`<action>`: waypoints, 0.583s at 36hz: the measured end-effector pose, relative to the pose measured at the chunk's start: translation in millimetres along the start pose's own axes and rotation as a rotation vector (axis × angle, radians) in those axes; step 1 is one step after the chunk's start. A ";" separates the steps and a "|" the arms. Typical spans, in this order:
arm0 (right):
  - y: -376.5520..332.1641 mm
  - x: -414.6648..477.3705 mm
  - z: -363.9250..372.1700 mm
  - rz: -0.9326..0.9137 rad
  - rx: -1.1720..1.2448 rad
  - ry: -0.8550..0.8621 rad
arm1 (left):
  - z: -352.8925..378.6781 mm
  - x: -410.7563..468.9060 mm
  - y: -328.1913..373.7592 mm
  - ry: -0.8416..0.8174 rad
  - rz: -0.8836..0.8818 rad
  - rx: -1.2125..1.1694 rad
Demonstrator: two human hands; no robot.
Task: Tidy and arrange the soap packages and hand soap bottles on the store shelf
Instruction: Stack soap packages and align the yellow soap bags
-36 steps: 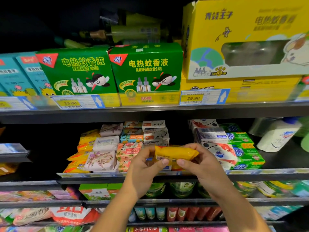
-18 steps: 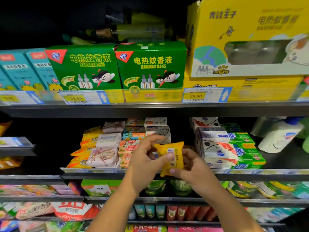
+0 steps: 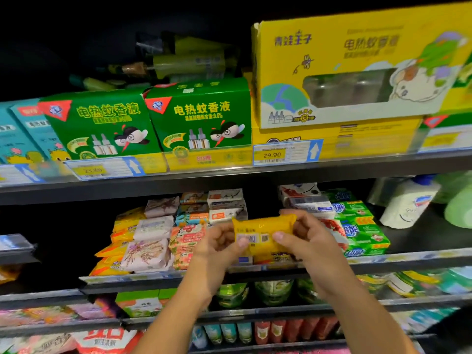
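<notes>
A yellow soap package (image 3: pixel 263 229) lies flat and lengthwise in front of the middle shelf, its barcode side facing me. My left hand (image 3: pixel 217 247) pinches its left end and my right hand (image 3: pixel 306 241) pinches its right end. Behind it, stacks of soap packages fill the middle shelf (image 3: pixel 383 260): yellow ones (image 3: pixel 120 241) at the left, pale floral ones (image 3: pixel 150 251), peach ones (image 3: pixel 186 238), white boxes (image 3: pixel 226 204), and green and white packs (image 3: pixel 357 226) to the right. A white hand soap bottle (image 3: pixel 406 203) leans at the far right.
The upper shelf holds green mosquito-liquid boxes (image 3: pixel 199 116), teal boxes (image 3: pixel 23 134) and a large yellow box (image 3: pixel 357 67), with price tags (image 3: pixel 286 152) along its edge. Lower shelves carry green jars (image 3: pixel 273 290) and small bottles (image 3: pixel 270 330). A green bottle (image 3: pixel 459 208) stands far right.
The yellow package was turned from upright on end to lying lengthwise, barcode toward me. Both hands shifted to grip its two ends. The view moved closer to the shelf.
</notes>
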State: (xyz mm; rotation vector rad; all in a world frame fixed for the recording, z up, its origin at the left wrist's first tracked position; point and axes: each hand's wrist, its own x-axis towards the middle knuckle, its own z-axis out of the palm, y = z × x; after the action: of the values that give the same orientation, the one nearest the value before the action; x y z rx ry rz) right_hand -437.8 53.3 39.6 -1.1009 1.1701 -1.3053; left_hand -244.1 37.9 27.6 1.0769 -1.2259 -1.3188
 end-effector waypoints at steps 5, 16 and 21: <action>0.1 -2.6 6.1 0.203 -0.203 -0.057 | -4.4 10.2 7.4 0.000 -0.308 -0.034; 1.1 9.5 6.5 0.440 -0.113 -0.079 | -18.6 14.8 5.8 -0.016 -0.192 0.017; -13.1 25.8 15.6 0.437 0.008 -0.136 | -18.8 19.3 16.3 -0.055 -0.015 0.057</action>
State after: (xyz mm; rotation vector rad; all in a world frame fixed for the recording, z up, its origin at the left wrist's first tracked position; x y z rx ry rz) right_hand -425.2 26.7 54.2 -0.8521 1.2178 -0.8831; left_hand -226.0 16.8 42.5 1.0984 -1.3050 -1.3394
